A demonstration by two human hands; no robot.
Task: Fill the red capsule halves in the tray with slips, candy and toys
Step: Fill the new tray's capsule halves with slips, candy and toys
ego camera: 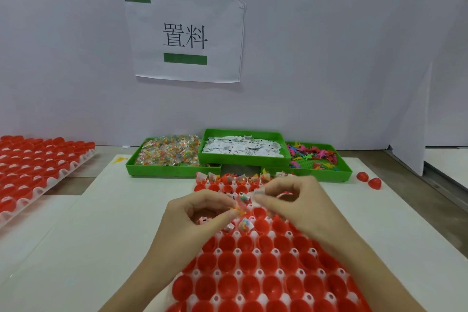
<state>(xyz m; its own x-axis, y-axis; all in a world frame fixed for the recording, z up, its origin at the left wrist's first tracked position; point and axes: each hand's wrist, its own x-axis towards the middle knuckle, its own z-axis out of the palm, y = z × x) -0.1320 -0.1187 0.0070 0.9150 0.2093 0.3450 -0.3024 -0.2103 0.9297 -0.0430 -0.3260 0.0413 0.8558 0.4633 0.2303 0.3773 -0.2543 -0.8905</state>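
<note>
A white tray [238,251] of red capsule halves [248,263] lies in front of me. Its far rows hold slips, candy and toys; the near rows are bare red cups. Both hands hover over the tray's middle. My left hand [200,215] grips small items, with an orange toy and wrapped candy showing at its fingertips. My right hand [291,200] pinches a clear candy packet [243,200] and a paper slip between thumb and fingers. Behind the tray stand green bins of candy [169,152], slips [243,147] and coloured toys [314,157].
A second tray of red capsule halves [38,167] sits at the left on the table. Two loose red halves [368,180] lie right of the toy bin. A white wall with a paper sign [184,35] rises behind the bins.
</note>
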